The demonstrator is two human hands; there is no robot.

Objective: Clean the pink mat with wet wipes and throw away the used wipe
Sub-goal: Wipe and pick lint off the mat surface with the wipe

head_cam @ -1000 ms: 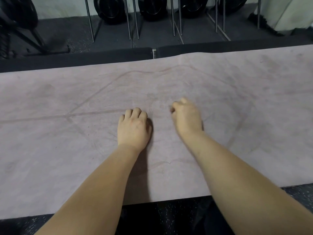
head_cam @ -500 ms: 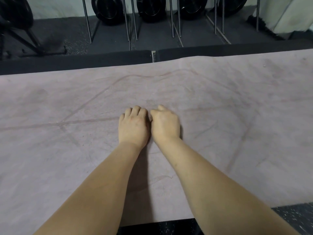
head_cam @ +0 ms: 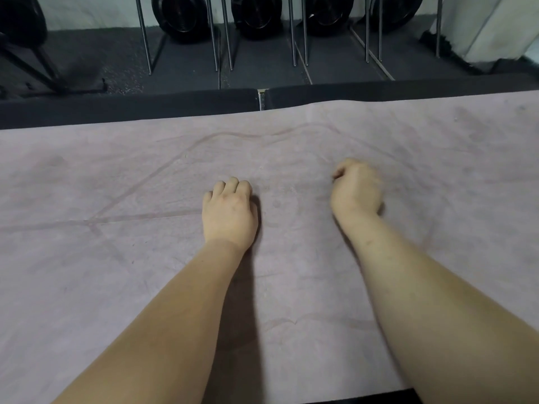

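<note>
On the pink mat [head_cam: 116,272], near its centre: left hand [head_cam: 230,212] set knuckles-forward, fingers curled under into a fist, pressed against the surface, nothing visible in the grip. To the right on the same mat, well apart from the left hand: right hand [head_cam: 355,191], fingers also curled, outline smeared by motion blur. Cannot tell whether a wipe sits inside the right hand. Both forearms bare, reaching in over the near edge of the mat.

Mat surface: thin, matte, felt-like sheet, pale dusty pink, lying flat. Marked with darker smudges, 1 long straight crease running left from the left hand, and a faint curved outline toward the far edge. Far edge slightly wavy.

Just beyond the far edge of the mat: 2 black padded blocks [head_cam: 128,104], end to end, narrow gap between. Farther beyond: dark speckled floor [head_cam: 186,74], thin shiny metal rods [head_cam: 214,33], round black discs [head_cam: 256,13] standing between the rods.

Compared with 0.5 s earlier: right hand then touching the left hand side by side, now shifted right and slightly toward the far edge. Left hand unchanged in place and posture.
</note>
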